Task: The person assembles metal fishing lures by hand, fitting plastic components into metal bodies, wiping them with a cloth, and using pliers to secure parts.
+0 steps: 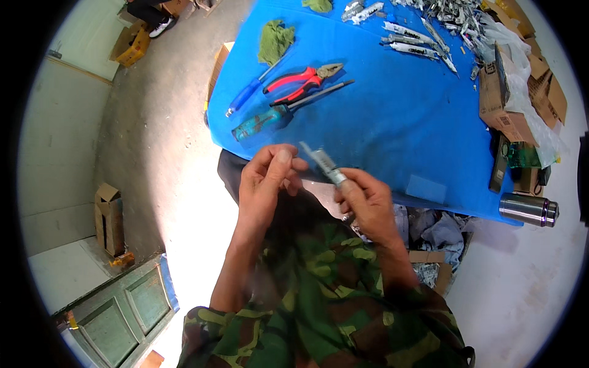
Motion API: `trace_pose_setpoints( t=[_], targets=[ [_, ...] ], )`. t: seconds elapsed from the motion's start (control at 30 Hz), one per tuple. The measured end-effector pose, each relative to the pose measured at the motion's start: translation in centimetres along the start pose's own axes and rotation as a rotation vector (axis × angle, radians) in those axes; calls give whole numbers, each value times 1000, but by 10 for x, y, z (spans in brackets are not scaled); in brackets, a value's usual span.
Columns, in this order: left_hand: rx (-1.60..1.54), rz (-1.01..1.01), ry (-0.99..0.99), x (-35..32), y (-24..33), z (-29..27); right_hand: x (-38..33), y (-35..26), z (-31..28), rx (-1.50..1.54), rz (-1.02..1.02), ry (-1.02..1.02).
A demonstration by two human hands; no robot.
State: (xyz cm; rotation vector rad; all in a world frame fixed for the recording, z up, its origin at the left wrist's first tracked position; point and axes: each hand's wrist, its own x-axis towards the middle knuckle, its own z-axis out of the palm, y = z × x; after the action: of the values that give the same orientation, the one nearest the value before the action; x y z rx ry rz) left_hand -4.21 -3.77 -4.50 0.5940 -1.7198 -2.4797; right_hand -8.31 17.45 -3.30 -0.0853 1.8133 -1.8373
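My right hand point(368, 199) pinches a slim silver-white printed piece point(325, 164) between thumb and fingers, near the table's front edge. A thin end of the piece sticks out toward my left hand point(270, 178), which is closed with the thumb pressed on the curled fingers. Whatever those left fingers may hold is hidden. Beyond my hands lie a teal-handled screwdriver point(262, 122), red-and-black pliers point(300, 84) and a blue-handled screwdriver point(248, 95) on the blue-covered table point(380, 116).
Green cloths point(276, 42) lie at the far left of the table. A heap of silver scraps point(451, 18) and similar slim pieces point(414, 49) fill the far right. Torn cardboard point(500, 104) and a steel flask point(527, 210) line the right edge. An open box point(429, 256) of scraps stands below.
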Motion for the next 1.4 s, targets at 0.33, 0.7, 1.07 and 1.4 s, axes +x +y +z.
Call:
trace_pose_setpoints(
  t=[0.33,0.7,1.07,1.4],
  targets=[
    [669,369,237,39,57,-31,29,-1,-68,-726,-469,413],
    [1242,610,152,162,89,-20,40,9,-68,-965,-678,498],
    [1401,516,149,243,79,-23,45,17,-68,-851,-672,600],
    [961,689,-224,84,37,82,49,23,-73,-893,-706,638]
  ],
)
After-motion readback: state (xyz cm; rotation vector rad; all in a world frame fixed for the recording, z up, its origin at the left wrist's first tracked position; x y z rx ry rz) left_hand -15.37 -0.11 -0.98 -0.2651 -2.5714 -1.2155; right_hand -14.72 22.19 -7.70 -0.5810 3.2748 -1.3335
